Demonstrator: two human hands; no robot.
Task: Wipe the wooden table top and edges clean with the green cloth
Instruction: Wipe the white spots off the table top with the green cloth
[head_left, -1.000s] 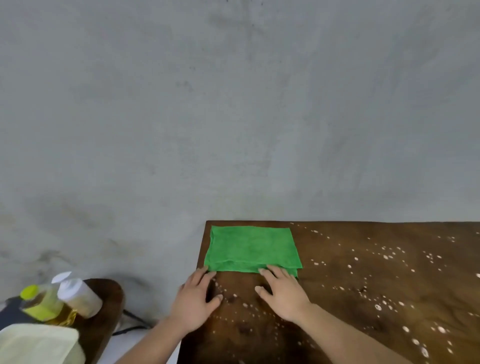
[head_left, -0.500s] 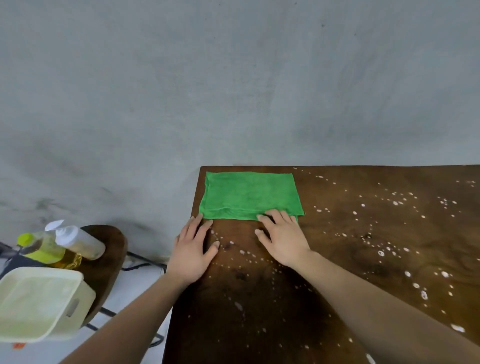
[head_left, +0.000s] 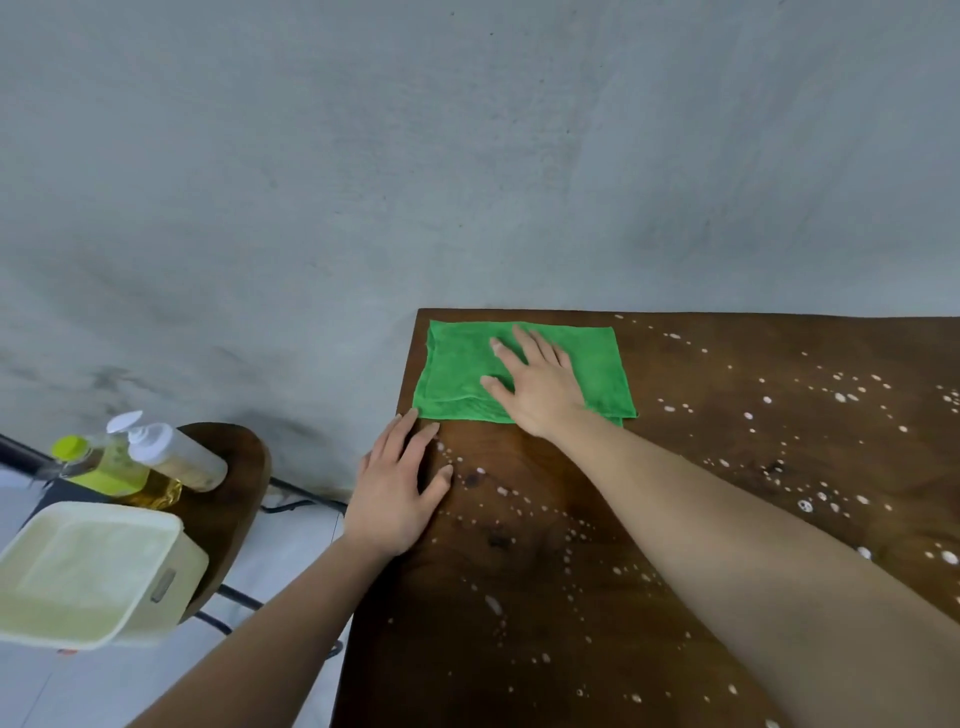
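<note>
A folded green cloth (head_left: 457, 374) lies flat in the far left corner of the dark wooden table (head_left: 597, 597). My right hand (head_left: 537, 384) rests palm down on top of the cloth, fingers spread. My left hand (head_left: 397, 488) lies flat on the bare wood at the table's left edge, just in front of the cloth, holding nothing. White droplets and specks are scattered over the table top, thickest to the right.
A grey wall (head_left: 467, 156) stands right behind the table. To the left is a small round wooden stool (head_left: 228, 493) carrying two bottles (head_left: 140, 460) and a pale yellow plastic basin (head_left: 88, 571). Light floor shows between stool and table.
My right hand has moved forward from the cloth's near edge onto the middle of the cloth. The left hand stays at the table's left edge. The view has tilted further down.
</note>
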